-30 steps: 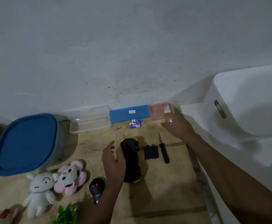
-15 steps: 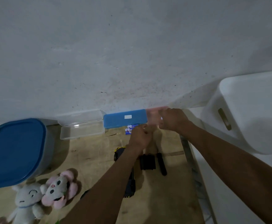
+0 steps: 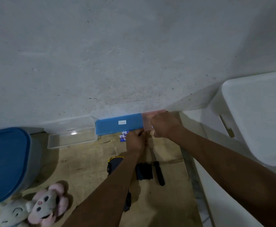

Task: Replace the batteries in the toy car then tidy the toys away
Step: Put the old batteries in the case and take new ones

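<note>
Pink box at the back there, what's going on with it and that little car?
A person works at the pink box by the wall: the right hand grips its top, the left hand is curled at its front. The toy car lies under the left forearm, a black cover and screwdriver beside it, batteries near the blue box.

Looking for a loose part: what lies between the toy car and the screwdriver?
The black battery cover lies there, shown in the head view.
</note>
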The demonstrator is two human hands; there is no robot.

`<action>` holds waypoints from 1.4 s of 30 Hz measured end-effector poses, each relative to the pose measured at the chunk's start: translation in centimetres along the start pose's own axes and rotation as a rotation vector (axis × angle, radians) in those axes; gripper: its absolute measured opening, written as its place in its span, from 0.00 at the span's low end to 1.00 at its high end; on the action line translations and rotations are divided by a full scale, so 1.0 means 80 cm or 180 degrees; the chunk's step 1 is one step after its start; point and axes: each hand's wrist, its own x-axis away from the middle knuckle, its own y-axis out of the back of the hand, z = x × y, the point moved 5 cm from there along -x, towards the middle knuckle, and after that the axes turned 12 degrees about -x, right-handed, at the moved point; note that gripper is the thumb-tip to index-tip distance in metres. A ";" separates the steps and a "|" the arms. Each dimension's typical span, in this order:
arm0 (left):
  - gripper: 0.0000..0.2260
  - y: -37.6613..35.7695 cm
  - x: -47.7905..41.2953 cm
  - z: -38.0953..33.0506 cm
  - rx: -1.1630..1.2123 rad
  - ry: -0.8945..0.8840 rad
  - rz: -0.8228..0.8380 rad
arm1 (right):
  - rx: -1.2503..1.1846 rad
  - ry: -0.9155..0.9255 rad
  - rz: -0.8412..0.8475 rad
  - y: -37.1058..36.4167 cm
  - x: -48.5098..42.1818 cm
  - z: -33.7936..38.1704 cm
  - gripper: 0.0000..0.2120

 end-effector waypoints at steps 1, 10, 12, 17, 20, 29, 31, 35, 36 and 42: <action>0.06 0.000 -0.001 0.001 0.0037 0.0029 -0.0016 | -0.0101 -0.0014 0.0022 0.004 -0.001 -0.001 0.10; 0.11 -0.003 0.005 0.005 -0.0446 -0.0194 -0.0026 | -0.0664 -0.0101 -0.0508 0.051 -0.004 -0.037 0.16; 0.16 -0.005 0.005 0.002 -0.0457 -0.0172 -0.0098 | -0.1117 -0.0194 -0.0798 0.050 0.000 -0.045 0.15; 0.16 -0.013 -0.001 0.012 -0.0058 0.0242 -0.0177 | -0.1854 -0.0812 -0.1826 0.030 0.012 -0.055 0.16; 0.14 -0.015 -0.003 0.018 0.0030 0.0382 -0.0119 | -0.3072 -0.1608 -0.2408 0.004 0.023 -0.057 0.18; 0.12 -0.014 -0.007 0.027 0.0248 0.0620 0.0089 | -0.2667 -0.1064 -0.0876 -0.054 -0.025 -0.024 0.05; 0.11 -0.014 -0.009 0.030 0.0324 0.0673 0.0161 | -0.2376 -0.0803 -0.0586 -0.040 -0.030 -0.026 0.06; 0.12 -0.015 -0.007 0.030 0.0450 0.0724 0.0190 | -0.2089 -0.0257 -0.0084 -0.033 -0.023 -0.028 0.18; 0.12 -0.015 -0.007 0.030 0.0478 0.0743 0.0194 | -0.1982 -0.0169 -0.0039 -0.035 -0.020 -0.029 0.19; 0.12 -0.017 -0.005 0.029 0.0513 0.0725 0.0182 | -0.1927 0.0012 -0.1372 -0.009 0.024 -0.035 0.08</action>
